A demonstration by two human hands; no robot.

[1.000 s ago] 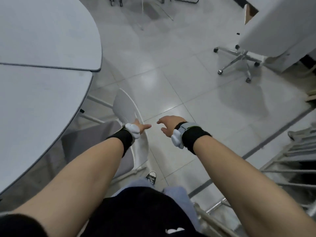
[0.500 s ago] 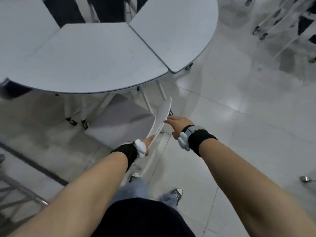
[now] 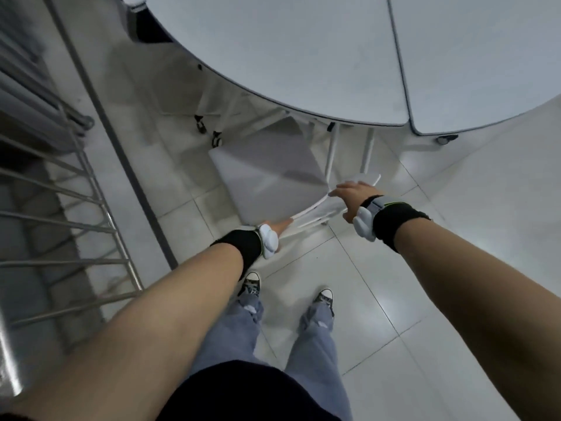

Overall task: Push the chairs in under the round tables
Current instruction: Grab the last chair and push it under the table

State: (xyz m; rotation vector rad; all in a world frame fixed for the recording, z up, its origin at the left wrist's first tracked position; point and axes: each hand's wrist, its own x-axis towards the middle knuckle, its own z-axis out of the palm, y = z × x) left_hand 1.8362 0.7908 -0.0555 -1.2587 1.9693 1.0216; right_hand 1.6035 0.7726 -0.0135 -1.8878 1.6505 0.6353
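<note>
**Chair half home, legs waiting either side**

Both hands are on the chair (image 3: 267, 168) here. The right grip (image 3: 353, 197) lies over the top edge of the backrest, fingers across the far side and thumb down the near side, holding it loosely. The left grip (image 3: 280, 227) reaches the backrest's other end, but the wrist strap hides the fingers (clasping or only pressing, I cannot tell). The front of the grey seat is tucked under the rim of the round table (image 3: 303, 56), the rest is out over the floor tiles, and the seat sits skewed to the table's edge. That skew is the danger, to my eye. Two white legs (image 3: 332, 153) stand just beside the seat's right side, with black castors (image 3: 216, 138) off to its left, and a crooked shove could jam the frame against either. Pushing high on that thin backrest could also tip the chair rather than slide it. A metal railing (image 3: 76, 208) runs close on the left, so there's little elbow room
</note>
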